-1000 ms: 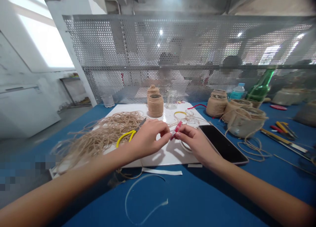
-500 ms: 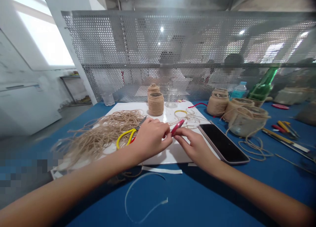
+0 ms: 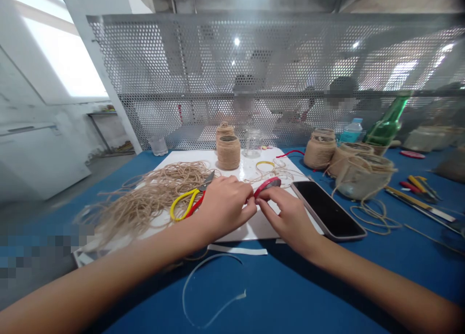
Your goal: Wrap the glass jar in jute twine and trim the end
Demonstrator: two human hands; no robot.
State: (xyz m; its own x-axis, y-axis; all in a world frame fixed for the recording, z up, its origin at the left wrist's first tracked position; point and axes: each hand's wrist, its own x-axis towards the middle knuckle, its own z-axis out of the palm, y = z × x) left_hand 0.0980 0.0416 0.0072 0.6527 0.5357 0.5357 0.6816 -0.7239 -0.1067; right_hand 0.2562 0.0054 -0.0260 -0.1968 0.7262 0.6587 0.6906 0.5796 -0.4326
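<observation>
A roll of red tape [image 3: 269, 183] is held up between my two hands, over the white board [image 3: 232, 233]. My left hand [image 3: 229, 201] is closed, with thumb and forefinger pinched at the roll's near left edge. From below and the right, my right hand [image 3: 286, 217] grips the same roll between thumb and fingers. The fingertips almost meet, and what lies right between them is hidden. Just left of my left hand lie scissors [image 3: 189, 205] with yellow and red handles, their blades partly on a heap of loose twine [image 3: 156, 193].
Twine-wrapped jars [image 3: 228, 153] and a clear glass jar [image 3: 253, 144] stand behind my hands. On the right are a phone [image 3: 329, 210], more wrapped jars [image 3: 319, 152], a green bottle [image 3: 388, 120] and several tools [image 3: 421, 188]. A perforated metal screen [image 3: 203, 72] closes off the back.
The red roll has turned, so more of its flat round side now shows above my right hand. My left hand has shifted slightly, uncovering more of the scissors. Both hands keep their pinch.
</observation>
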